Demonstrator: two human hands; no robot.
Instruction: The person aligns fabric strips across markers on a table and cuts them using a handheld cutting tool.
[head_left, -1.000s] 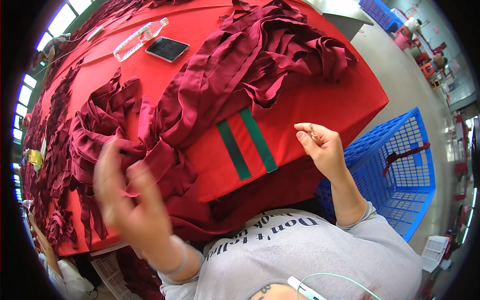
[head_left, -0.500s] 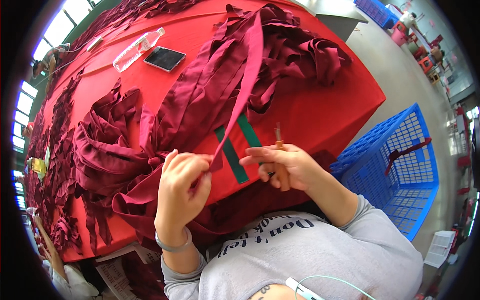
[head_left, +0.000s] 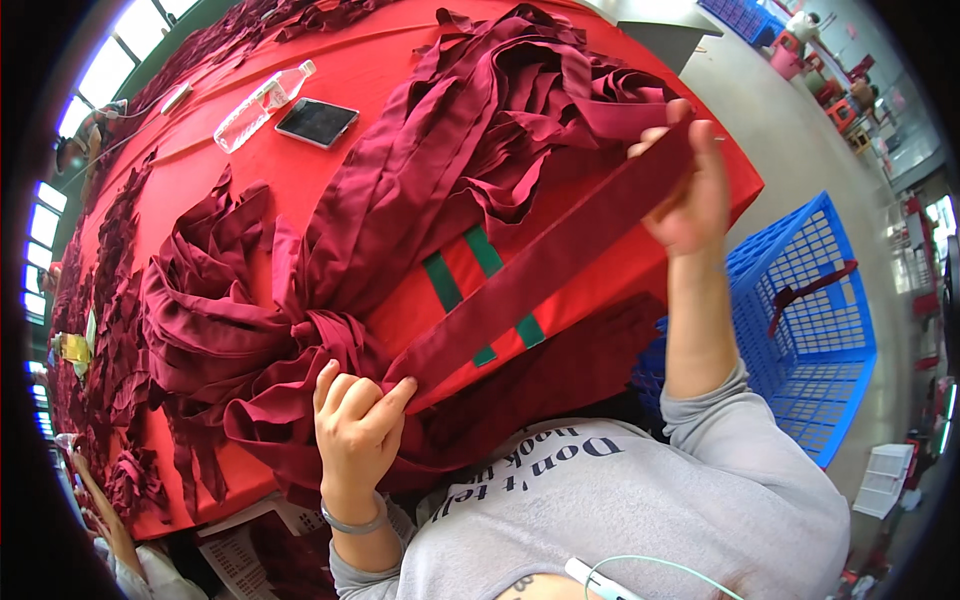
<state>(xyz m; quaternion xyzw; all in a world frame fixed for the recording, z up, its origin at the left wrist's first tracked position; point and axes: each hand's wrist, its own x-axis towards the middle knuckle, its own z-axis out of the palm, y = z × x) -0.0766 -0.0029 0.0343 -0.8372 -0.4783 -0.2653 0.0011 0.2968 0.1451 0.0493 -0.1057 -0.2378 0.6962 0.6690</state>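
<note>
The left hand (head_left: 360,430) pinches the near end of a maroon strip (head_left: 545,268) between thumb and fingers, while the right hand (head_left: 692,215) grips the far end, raised beyond the table edge. Half a second ago the hands were close together over the front edge, with the strip running up slackly from the left fingers; now the right hand is out and away, so the strip is drawn into a straight diagonal, its broad face showing. For the work in hand, that seems to leave this one length apart from the rest and under control at both ends. It passes over two green bands (head_left: 441,282) on the red table (head_left: 300,182), covering part of each. The small tool seen at the right hand earlier cannot be made out now; fingers and cloth may be hiding it. Behind the strip lies the maroon heap (head_left: 400,180), with a phone (head_left: 317,122) and a clear bottle (head_left: 262,108) beyond; a blue basket (head_left: 848,412) stands to the right.
</note>
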